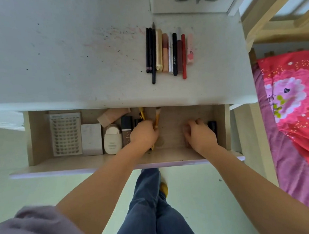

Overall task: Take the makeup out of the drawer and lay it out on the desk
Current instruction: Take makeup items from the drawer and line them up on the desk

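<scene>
The left hand (144,133) clasps gold-handled brushes (156,119) mid-drawer (39,134); the right hand (199,133), at their 3 o'clock, curls on something hidden. Lift the brushes together, then align them beside the row of pencils and tubes (169,52) on the tabletop (65,59) at 12 o'clock.

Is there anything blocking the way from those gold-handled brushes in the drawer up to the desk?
Nothing visible does. The left hand grips the gold-handled brushes in the open drawer, and the desk above has bare surface left of the row of pencils and tubes.
</scene>
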A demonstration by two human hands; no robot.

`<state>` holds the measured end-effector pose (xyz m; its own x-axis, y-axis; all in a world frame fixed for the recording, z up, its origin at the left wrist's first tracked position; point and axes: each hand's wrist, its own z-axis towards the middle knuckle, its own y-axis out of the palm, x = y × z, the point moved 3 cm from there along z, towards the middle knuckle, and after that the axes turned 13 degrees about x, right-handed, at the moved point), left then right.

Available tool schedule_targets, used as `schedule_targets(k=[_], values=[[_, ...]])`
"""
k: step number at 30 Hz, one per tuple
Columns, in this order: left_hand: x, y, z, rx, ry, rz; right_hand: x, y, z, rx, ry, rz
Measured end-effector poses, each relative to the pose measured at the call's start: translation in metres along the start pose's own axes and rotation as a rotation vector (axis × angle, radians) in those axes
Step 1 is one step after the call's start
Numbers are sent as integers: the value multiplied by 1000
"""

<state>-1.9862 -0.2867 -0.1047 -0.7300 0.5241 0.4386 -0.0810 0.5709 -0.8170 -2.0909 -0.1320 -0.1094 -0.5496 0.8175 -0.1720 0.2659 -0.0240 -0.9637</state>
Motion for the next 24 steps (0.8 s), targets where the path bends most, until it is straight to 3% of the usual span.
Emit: schedule_targets(k=[3,6,11,15,18,21,24], values=[[-4,-20,-21,27,155,-180,-7,-10,-4,-99,-91,104],[-3,-58,-35,37,272,-279,-16,-43,-6,-73,-75,434],[17,-144,-16,-51,239,-485,-26,-135,31,19,-112,819],[29,-191,34,273,134,-616,-12,-176,93,236,19,856],[35,-190,83,448,25,-391,0,-176,140,318,140,666],[46,-170,114,392,8,-30,-1,-166,171,282,182,524],[58,-152,121,348,139,140,-11,-160,176,255,135,494]])
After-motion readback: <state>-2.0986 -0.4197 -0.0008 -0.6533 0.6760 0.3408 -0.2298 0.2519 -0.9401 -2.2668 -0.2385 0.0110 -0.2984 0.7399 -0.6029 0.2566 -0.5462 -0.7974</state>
